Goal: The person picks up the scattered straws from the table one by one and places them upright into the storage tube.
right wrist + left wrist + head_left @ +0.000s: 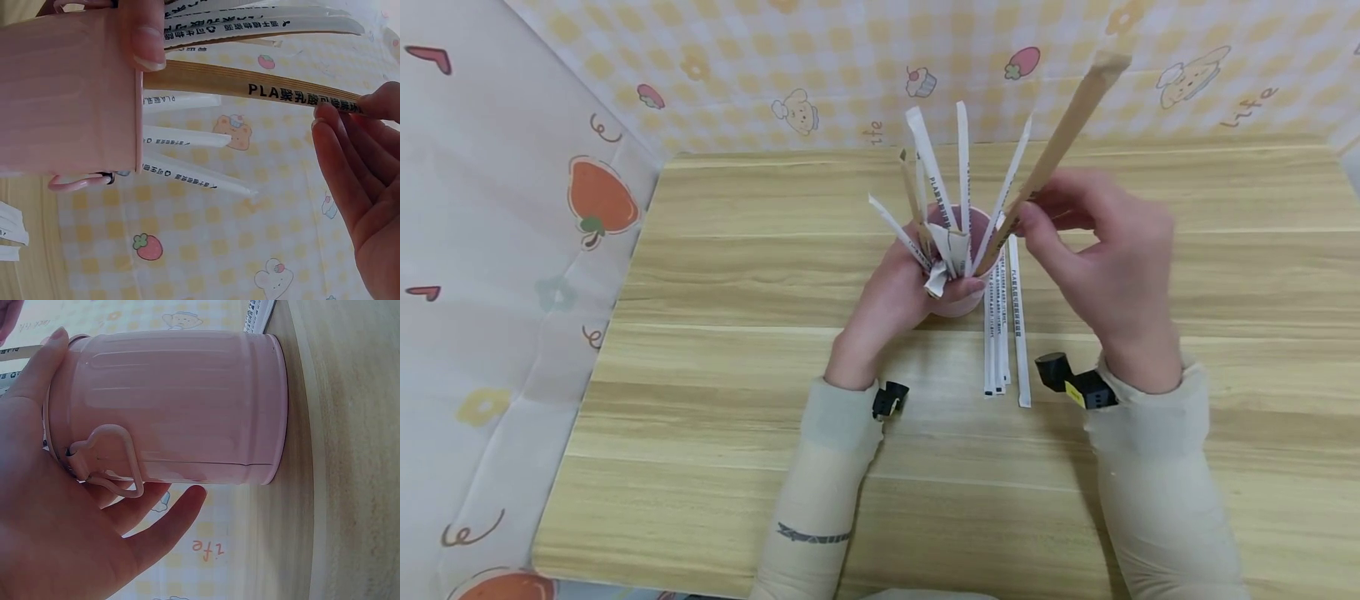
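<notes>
A pink metal bucket [181,406] with a small wire handle [134,462] stands on the table. My left hand [891,292] grips it at the rim, thumb over the near edge. Several paper-wrapped straws, white ones [932,162] and a thin brown one [912,187], fan out of its mouth. Between thumb and fingers, my right hand [1116,258] pinches a thick brown-wrapped straw [219,81] printed with "PLA". That straw leans to the right, its lower end at the bucket's mouth; how deep it reaches inside is hidden.
Several white wrapped straws [1018,333] lie side by side on the wooden table [715,400], just right of the bucket. Behind the table hangs a yellow checked cloth [850,50]. A white patterned cloth [490,275] covers the left side.
</notes>
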Tool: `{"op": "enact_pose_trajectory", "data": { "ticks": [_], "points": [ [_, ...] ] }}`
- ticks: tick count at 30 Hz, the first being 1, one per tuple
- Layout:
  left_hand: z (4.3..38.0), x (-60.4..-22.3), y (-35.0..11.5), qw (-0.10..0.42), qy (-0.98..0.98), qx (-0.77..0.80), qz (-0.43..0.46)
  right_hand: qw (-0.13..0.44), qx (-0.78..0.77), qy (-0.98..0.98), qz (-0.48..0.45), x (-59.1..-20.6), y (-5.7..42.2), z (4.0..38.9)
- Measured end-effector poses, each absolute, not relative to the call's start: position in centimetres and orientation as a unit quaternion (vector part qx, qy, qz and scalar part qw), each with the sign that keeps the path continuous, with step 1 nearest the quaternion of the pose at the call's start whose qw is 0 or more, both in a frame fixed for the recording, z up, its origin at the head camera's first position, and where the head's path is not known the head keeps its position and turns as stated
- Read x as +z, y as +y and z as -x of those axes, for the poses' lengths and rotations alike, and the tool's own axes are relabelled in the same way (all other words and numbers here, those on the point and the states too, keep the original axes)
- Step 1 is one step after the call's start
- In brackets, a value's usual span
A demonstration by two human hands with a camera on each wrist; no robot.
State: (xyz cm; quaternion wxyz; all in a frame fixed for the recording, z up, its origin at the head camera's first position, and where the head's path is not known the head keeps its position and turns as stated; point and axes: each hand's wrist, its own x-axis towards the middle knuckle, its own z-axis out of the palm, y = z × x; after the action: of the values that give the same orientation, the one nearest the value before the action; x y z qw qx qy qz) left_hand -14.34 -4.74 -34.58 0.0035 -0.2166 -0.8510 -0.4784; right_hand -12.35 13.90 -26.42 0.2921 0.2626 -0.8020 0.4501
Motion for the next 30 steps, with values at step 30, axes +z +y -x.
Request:
{"op": "enact_pose_trajectory", "data": {
  "ticks": [30],
  "points": [
    [12.8, -30.9, -4.4, -0.039, -0.818, -0.536, 0.204, 0.050, 0.291, -0.894, -0.337, -27.9, 13.4, 13.0]
  ]
}}
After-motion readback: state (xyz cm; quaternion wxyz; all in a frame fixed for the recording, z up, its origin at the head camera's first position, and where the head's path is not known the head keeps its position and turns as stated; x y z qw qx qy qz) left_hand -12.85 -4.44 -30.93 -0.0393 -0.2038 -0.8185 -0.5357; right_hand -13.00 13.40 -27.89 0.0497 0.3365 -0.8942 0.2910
